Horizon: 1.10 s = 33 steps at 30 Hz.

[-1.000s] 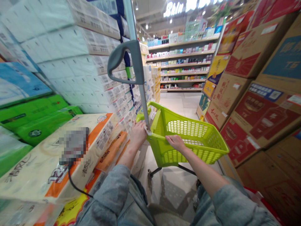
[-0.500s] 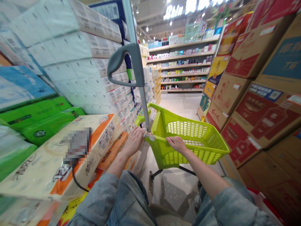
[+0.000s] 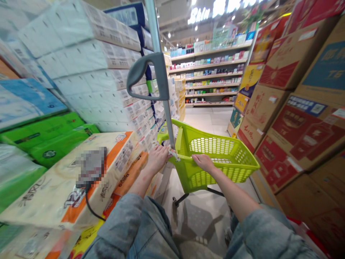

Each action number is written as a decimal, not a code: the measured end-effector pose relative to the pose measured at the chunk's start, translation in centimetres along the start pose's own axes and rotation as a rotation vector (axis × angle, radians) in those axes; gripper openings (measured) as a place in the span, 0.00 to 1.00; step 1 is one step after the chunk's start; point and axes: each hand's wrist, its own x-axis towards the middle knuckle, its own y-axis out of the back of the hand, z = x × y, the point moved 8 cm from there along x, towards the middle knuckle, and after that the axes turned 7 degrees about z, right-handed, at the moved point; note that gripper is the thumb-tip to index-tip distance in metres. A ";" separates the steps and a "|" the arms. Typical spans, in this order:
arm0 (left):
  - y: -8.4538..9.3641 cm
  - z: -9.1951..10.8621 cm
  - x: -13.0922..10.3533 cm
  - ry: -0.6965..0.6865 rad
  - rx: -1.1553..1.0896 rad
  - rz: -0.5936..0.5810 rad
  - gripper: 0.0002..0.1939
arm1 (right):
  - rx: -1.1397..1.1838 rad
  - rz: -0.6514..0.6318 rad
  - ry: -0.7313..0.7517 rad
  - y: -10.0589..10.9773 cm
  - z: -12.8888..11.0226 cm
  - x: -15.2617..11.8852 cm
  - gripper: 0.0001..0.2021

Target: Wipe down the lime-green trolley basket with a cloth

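Observation:
A lime-green plastic shopping cart (image 3: 185,180) with a lattice basket stands in front of me. My left hand (image 3: 159,157) is closed over its handle end, palm down. A crumpled-looking white piece with reddish marks (image 3: 174,154) pokes out from under those fingers; I cannot tell whether it is a cloth or a handle cover. My right hand (image 3: 202,162) is closed around the basket's near upper rim, thumb side toward the handle. A metal pole (image 3: 169,124) with a grey loop grip (image 3: 161,77) rises beside the handle.
Stacked tissue packs (image 3: 107,72) and a cream-and-orange pack (image 3: 67,172), with a blurred grey object and black cable, line my left. Brown and red cartons (image 3: 293,126) wall the right. Stocked shelves (image 3: 210,73) stand beyond the tiled aisle floor (image 3: 215,117).
My left hand has shifted slightly right with the handle end. The basket's far end has swung slightly left, and the pole and grip sit a little further right. Both hands keep their hold.

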 end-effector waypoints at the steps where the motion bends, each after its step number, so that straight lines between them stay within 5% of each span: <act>1: -0.1 0.1 0.1 0.012 0.001 0.009 0.14 | -0.034 -0.021 0.003 -0.1 0.0 0.1 0.24; 7: -0.3 1.0 0.4 0.055 0.054 0.035 0.14 | -0.127 0.014 -0.007 0.6 -0.6 0.4 0.20; 15: 0.2 2.7 0.2 0.035 0.019 0.075 0.10 | 0.185 0.209 -0.025 1.2 -3.9 1.2 0.20; 22: 1.7 3.4 -1.1 -0.044 -0.225 0.117 0.12 | 0.361 0.260 -0.010 0.8 -3.2 2.0 0.22; 33: 1.9 -0.1 -2.4 0.030 -0.546 0.281 0.19 | 0.416 0.265 -0.024 0.8 -2.2 2.1 0.23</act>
